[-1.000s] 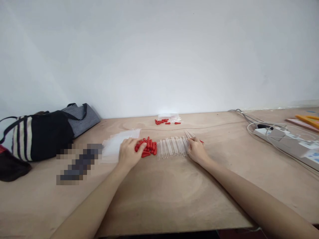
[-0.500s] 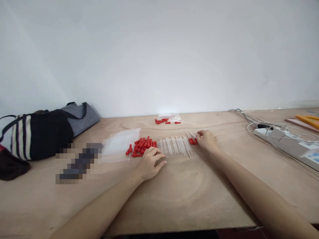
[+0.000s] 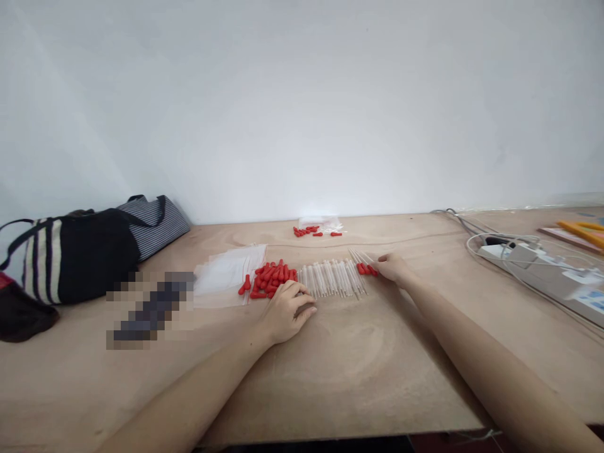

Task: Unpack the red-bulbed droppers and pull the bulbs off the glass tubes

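My left hand [image 3: 289, 311] rests on the tabletop with its fingers slightly apart, beside a heap of red rubber bulbs [image 3: 271, 277] and the near left end of a row of clear, thin glass tubes [image 3: 330, 279]. At the row's right end lie several droppers [image 3: 365, 267], their red bulbs toward me and pointed glass tips away. My right hand [image 3: 394, 269] is at the rightmost of these, thumb and fingers pinched at its side. Its fingertips partly hide what they grip, which looks like a dropper.
Clear zip bags [image 3: 231, 270] lie left of the bulbs. More red bulbs [image 3: 306, 231] sit by a plastic bag [image 3: 325, 223] near the wall. A black bag with striped trim [image 3: 94, 251] stands left. At right are a power strip [image 3: 542, 270] with cables and a yellow-orange object [image 3: 582, 233].
My right hand has shifted slightly right, so more of the droppers' red bulbs shows. My left hand stays in nearly the same place.
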Demonstrator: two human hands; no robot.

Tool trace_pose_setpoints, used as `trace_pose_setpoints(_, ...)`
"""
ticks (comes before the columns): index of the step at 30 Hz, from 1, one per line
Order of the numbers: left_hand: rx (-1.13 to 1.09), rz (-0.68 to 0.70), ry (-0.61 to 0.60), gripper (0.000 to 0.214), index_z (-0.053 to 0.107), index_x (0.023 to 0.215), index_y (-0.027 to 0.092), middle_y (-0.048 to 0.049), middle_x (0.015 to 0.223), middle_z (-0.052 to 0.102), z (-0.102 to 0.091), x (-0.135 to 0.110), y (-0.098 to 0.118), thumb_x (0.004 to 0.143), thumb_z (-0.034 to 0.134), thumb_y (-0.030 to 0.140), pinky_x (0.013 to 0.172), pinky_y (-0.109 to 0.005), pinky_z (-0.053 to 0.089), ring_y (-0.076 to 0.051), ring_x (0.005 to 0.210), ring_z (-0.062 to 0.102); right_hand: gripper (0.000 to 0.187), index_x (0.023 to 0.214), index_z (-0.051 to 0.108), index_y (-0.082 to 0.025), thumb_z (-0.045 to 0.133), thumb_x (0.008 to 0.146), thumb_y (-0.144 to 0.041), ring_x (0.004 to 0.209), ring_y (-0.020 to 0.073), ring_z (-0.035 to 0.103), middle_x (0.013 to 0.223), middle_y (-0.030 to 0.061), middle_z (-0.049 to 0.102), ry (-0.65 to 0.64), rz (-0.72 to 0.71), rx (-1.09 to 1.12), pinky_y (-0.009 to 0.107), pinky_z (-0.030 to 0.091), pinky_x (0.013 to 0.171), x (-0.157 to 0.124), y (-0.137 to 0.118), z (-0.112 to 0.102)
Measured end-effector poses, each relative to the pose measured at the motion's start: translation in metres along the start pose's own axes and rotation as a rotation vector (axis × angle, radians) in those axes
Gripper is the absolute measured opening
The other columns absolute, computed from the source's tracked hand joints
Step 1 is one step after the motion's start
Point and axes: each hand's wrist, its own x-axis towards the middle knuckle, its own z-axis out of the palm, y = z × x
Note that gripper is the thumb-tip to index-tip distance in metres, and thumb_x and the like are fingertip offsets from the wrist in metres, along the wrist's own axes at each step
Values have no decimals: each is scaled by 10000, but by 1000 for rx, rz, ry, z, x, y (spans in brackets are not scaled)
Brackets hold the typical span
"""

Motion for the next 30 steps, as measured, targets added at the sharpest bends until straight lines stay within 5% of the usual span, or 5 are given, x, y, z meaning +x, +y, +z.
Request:
trace_pose_setpoints(6, 51, -12, 20, 113, 626, 860, 209, -45, 875, 579, 2, 1, 0, 786, 546, 239, 762, -351, 377, -190, 853, 501, 307, 808, 607, -151, 421, 760, -390, 638, 151, 572, 676, 44, 627, -53, -89, 255, 237, 409, 543, -21, -19, -4)
trace_pose_setpoints(14, 61, -38, 80, 307, 543, 1092, 193, -44, 883, 609, 5, 6, 2, 819, 519, 330, 790, -349, 332, -197, 892, 488, 240, 717, 602, -179, 653, 632, -397, 716, 172, 599, 715, 42, 648, -265, -431, 576, 291, 465, 654, -90, -50, 26)
trace_pose_setpoints(19, 44, 62, 96, 187, 597, 935, 192, -22, 796, 631, 10, 8, 3, 864, 455, 290, 785, -334, 313, -166, 803, 506, 179, 728, 635, -226, 655, 656, -389, 709, 180, 616, 745, 25, 674, -389, -511, 638, 321, 488, 678, -108, -57, 34)
trace_pose_setpoints(24, 108, 13, 150, 125, 616, 816, 197, -4, 720, 629, 9, 8, 3, 827, 523, 280, 753, -338, 291, -162, 749, 505, 188, 753, 657, -219, 637, 685, -393, 729, 174, 604, 753, 24, 676, -210, -636, 474, 348, 426, 748, -96, -49, 15)
trace_pose_setpoints(30, 179, 18, 206, 125, 627, 867, 228, -2, 755, 642, 9, 8, 5, 832, 507, 230, 766, -363, 268, -159, 743, 512, 110, 821, 662, -265, 571, 772, -301, 746, 148, 542, 703, -10, 665, 38, -1068, -55, 396, 222, 859, -94, -42, 10)
